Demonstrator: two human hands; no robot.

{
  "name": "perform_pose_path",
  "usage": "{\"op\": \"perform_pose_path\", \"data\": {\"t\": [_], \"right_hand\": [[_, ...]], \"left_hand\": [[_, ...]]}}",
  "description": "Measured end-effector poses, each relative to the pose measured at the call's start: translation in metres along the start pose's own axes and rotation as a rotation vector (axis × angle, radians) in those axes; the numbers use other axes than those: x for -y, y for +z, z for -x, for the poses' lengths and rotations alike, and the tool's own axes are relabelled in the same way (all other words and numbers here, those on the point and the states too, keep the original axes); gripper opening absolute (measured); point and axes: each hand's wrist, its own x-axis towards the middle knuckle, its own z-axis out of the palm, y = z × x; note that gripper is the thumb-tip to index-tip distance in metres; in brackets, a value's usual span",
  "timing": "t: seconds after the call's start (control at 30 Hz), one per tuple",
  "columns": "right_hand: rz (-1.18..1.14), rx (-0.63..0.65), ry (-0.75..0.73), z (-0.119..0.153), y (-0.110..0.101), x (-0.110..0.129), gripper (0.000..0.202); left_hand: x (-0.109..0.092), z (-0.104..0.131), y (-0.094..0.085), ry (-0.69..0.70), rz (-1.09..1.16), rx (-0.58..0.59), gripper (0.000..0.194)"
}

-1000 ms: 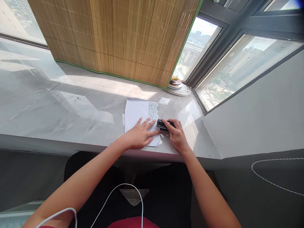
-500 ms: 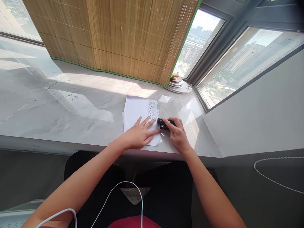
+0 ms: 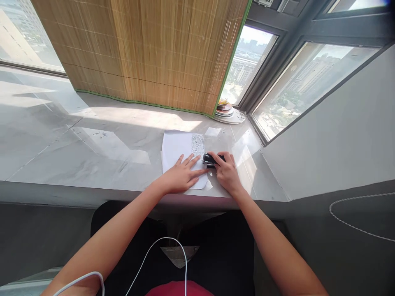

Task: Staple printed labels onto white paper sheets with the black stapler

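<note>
White paper sheets lie on the pale marble-look ledge. A block of many small metallic staples covers their upper right part. My left hand rests flat on the paper with its fingers spread, pressing the lower half. In my right hand is a black stapler, gripped from the right side. The stapler's front end lies over the paper's right edge, just below the stapled block and close to my left fingertips. Whether its jaws are fully pressed together I cannot tell.
A bamboo blind with green edging hangs at the back of the ledge. Stacked round discs stand in the window corner. Loose staples lie to the left. A white cable loops over my lap.
The view has shifted slightly. My right hand and the stapler have moved a little, with the stapler's rear now more covered by the fingers. My left hand stays flat on the paper.
</note>
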Motion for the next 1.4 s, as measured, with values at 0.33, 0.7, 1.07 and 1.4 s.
{"op": "perform_pose_path", "data": {"t": [0.33,0.7,1.07,1.4], "right_hand": [[-0.033,-0.279,0.439,0.001,0.004,-0.013,0.046],[-0.020,-0.125,0.347,-0.035,0.021,0.100,0.029],[0.033,-0.018,0.445,-0.038,0.024,0.082,0.031],[-0.001,-0.051,0.560,-0.009,-0.019,0.004,0.040]], "left_hand": [[-0.003,0.006,-0.007,0.079,-0.008,-0.255,0.044],[0.087,0.092,-0.081,-0.606,-0.106,-0.492,0.037],[0.189,0.248,-0.108,-1.212,-0.318,-0.150,0.062],[0.190,0.246,-0.105,-1.273,-0.253,-0.200,0.063]]}}
